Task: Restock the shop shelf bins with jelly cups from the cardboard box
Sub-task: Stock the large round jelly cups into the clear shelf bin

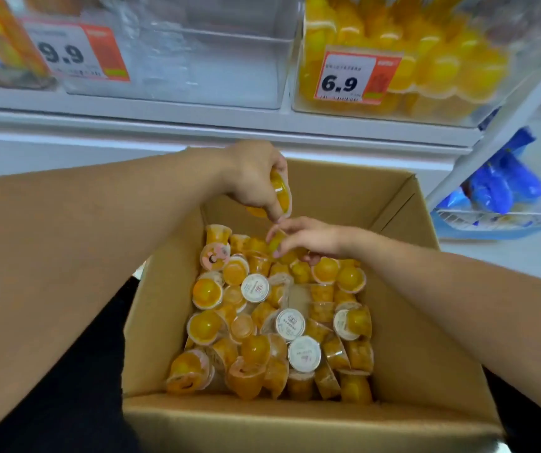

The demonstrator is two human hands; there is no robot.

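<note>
2 bins sit on the shelf (216, 122) above the work, and between the person and that shelf stands an open cardboard box (403, 338). At the shelf's left edge lies some orange packaging (1, 37), blurred. Next to it comes the clear bin (203, 60), which carries a price tag reading 9.9 (76, 53) on its front left corner; only crumpled clear plastic shows inside it. Further right, the second bin (409, 60) is packed with yellow-orange cups and bears a tag reading 6.9 (352, 78) on its front.

Below, the left hand (252, 178) reaches over the far left part of the box, its fingers curled round a jelly cup (278, 191), with more orange showing under the palm; how many cups it holds I cannot tell. Just beneath and to the right, the right hand (308, 238) dips into the box near its far wall, its fingertips pinching another cup (275, 241) just above the pile. The 2 hands are almost touching at the fingertips.

Loose jelly cups (262, 322) fill the bottom of the box, lying at all angles, some with white foil lids up, some showing their domed orange bases.

Past the shelf's right edge, a white wire basket (478, 220) on a lower level holds blue packets (504, 184).
</note>
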